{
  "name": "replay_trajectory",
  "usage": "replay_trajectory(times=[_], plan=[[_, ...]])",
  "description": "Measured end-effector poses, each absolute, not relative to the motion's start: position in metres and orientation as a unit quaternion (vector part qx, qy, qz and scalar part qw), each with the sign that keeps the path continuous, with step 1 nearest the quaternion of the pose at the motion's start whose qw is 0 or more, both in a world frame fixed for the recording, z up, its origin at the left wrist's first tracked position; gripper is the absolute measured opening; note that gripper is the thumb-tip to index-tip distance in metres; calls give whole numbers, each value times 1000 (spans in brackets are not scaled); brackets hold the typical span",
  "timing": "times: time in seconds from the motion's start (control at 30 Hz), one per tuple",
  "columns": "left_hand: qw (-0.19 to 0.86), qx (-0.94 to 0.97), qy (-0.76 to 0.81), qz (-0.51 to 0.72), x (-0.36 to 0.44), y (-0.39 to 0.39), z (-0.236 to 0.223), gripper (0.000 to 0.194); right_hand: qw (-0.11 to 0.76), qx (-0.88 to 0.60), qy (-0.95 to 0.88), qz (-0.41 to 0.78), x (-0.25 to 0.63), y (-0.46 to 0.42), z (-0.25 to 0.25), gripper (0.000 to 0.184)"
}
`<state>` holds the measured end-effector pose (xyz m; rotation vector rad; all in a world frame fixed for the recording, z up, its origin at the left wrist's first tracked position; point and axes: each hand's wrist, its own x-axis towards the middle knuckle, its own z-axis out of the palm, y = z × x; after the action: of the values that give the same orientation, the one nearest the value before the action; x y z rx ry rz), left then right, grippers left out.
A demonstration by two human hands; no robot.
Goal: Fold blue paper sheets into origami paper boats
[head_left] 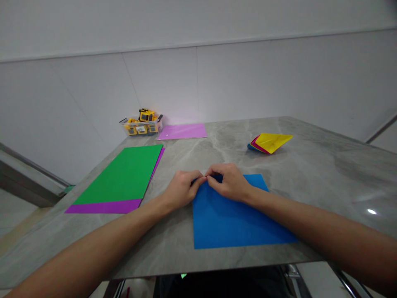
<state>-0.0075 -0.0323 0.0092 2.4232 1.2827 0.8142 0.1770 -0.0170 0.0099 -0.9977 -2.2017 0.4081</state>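
A blue sheet of paper (pixel 229 223) lies on the grey marbled table in front of me. At its far left corner, my left hand (pixel 183 188) and my right hand (pixel 230 181) meet with their fingertips nearly touching. Thumb and index finger of each hand are pinched together on the edge of the paper there. The corner itself is mostly hidden by the fingers. My right forearm crosses over the sheet's right side and covers part of it.
Left of my hands lies a green sheet (pixel 124 176) over a purple sheet (pixel 104 207). Folded yellow, red and blue papers (pixel 271 142) rest at the back right. Against the wall are a pink sheet (pixel 184 131) and a clear box (pixel 151 127) of yellow toy vehicles (pixel 146 115).
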Motion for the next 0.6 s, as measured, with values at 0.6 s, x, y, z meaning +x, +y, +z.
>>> replay_trajectory(times=[0.6], plan=[[-36, 871, 374, 317, -23, -31, 12, 28, 335, -428, -815, 200, 193, -15, 28, 16]])
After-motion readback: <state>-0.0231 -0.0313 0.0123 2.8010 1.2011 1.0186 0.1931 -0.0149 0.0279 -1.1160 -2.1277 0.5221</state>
